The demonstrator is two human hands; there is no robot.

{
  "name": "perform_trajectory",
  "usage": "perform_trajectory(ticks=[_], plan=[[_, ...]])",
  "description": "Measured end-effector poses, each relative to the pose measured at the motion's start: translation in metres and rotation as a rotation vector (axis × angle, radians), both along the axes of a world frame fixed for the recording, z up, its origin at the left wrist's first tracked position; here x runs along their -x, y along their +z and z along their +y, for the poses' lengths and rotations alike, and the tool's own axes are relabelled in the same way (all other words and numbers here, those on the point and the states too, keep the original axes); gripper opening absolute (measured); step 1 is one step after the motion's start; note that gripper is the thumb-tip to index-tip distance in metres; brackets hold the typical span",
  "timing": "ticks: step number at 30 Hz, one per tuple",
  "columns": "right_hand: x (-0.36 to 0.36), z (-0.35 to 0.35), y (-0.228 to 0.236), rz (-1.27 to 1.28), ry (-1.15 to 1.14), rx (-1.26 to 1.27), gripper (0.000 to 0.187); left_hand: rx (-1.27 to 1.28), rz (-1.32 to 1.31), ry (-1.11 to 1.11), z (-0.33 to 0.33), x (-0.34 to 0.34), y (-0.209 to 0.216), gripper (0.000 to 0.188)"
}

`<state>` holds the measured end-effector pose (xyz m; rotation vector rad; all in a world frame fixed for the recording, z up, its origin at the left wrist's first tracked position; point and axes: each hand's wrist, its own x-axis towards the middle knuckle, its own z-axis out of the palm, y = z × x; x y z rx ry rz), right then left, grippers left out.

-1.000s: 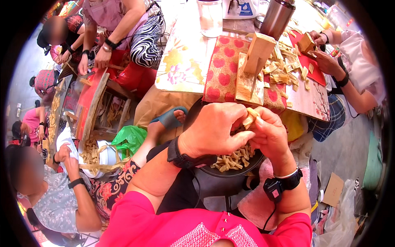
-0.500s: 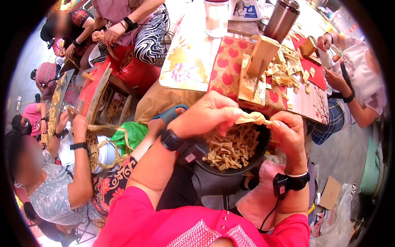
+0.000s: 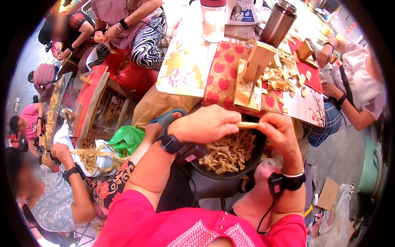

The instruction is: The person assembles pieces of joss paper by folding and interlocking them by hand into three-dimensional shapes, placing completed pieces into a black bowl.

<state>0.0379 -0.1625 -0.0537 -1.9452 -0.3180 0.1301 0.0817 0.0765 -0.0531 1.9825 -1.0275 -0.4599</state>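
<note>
Pinching a pale tan strip between them, the left hand and the right hand met above the black bowl, each closed on 1 end so that the piece lay level. Half a second before, the same piece had sat higher and more crumpled between the hands; by this moment it was drawn out straight, which suggested the shaping of that 1 piece was well along. A second before, the hands had been bunched closer over the bowl with the piece barely showing.

Under the hands, the bowl held a loose heap of similar tan strips. A black wristband sat on the left wrist and another on the right wrist.

Beyond the bowl, the surface carried a heart-patterned red cloth, an upright wooden block jig, scattered flat tan pieces, a clear jar and a steel flask. A green bag lay to the left, beside another person's hand working long strands.
</note>
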Motion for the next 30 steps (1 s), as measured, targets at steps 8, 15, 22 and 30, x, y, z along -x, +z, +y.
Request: perform_trajectory(ticks=[8,15,22,30], plan=[[-0.053,0.007,-0.025,-0.303,-0.313,0.017,0.015,0.093,-0.343,0.529,-0.034,-0.035,-0.016,0.011],[-0.06,0.008,-0.03,-0.329,-0.294,0.393,0.018,-0.033,-0.432,0.603,-0.033,-0.034,-0.024,0.012],[-0.031,0.012,-0.011,0.068,-0.088,-0.995,0.01,0.263,-0.562,0.433,-0.027,-0.006,-0.008,0.044],[-0.024,0.034,-0.014,-0.191,-0.251,-0.715,0.005,0.499,-0.394,0.621,-0.045,-0.001,-0.016,0.034]])
